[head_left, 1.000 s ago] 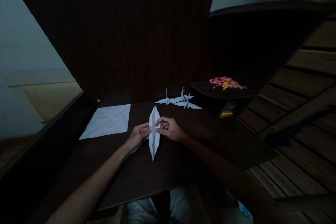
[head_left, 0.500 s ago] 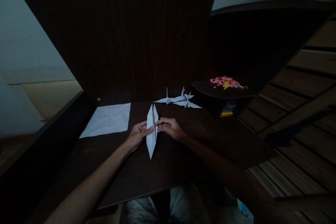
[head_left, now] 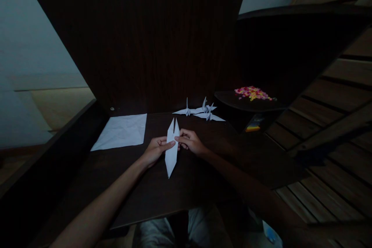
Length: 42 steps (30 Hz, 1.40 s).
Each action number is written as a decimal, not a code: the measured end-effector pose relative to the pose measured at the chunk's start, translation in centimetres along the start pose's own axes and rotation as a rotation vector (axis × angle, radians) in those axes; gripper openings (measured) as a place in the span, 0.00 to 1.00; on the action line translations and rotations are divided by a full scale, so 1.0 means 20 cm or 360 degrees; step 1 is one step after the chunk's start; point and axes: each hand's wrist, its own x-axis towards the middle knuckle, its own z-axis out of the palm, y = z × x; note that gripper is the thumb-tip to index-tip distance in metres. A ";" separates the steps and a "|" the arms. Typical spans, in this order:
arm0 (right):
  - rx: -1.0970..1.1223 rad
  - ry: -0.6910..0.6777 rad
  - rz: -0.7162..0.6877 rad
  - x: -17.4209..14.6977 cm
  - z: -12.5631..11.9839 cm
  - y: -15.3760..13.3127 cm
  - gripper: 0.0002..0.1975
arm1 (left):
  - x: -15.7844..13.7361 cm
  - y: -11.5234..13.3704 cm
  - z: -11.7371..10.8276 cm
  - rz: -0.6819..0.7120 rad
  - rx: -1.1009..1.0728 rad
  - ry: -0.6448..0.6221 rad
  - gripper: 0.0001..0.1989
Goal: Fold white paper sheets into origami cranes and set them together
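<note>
A white folded paper (head_left: 171, 159), long and diamond-shaped with a slit at its far end, is held over the dark desk (head_left: 145, 197). My left hand (head_left: 157, 150) grips it from the left, thumb across its front face. From the right, my right hand (head_left: 190, 142) pinches its edge near the middle, thumb or finger on the front. The other fingers are partly hidden behind the paper. Beyond it, several white origami cranes (head_left: 208, 116) stand close together near the desk's back panel. A flat, creased white paper sheet (head_left: 122, 132) lies to the left.
On a rounded corner shelf (head_left: 229, 100) at the right lies a heap of small pink, red and yellow pieces (head_left: 253, 93). Below it sits a small item with yellow and orange bands (head_left: 252, 128). A raised side panel (head_left: 58, 139) bounds the desk's left; wooden slats (head_left: 345, 100) rise at the right.
The right flap of the folded paper, standing partly open before, now lies flat against the rest. My right fingers press at its edge. The whole view has shifted slightly.
</note>
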 end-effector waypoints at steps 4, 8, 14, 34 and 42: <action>-0.0051 0.0034 -0.0008 0.00 -0.01 -0.01 0.16 | -0.01 0.00 0.00 0.0014 0.0078 -0.0069 0.21; -0.0162 0.0093 -0.0026 0.00 -0.01 -0.01 0.17 | -0.02 0.00 0.00 -0.0016 0.0225 -0.0096 0.19; -0.0165 0.0046 -0.0081 0.00 -0.01 0.00 0.19 | -0.02 0.00 0.00 -0.0018 0.0243 -0.0025 0.18; -0.0304 0.0143 -0.0117 0.01 -0.04 -0.03 0.21 | -0.02 -0.01 0.02 -0.0046 0.0291 -0.0090 0.18; -0.0291 0.0111 -0.0216 0.01 -0.05 0.00 0.23 | -0.02 -0.01 -0.01 -0.0107 0.0169 -0.0181 0.19</action>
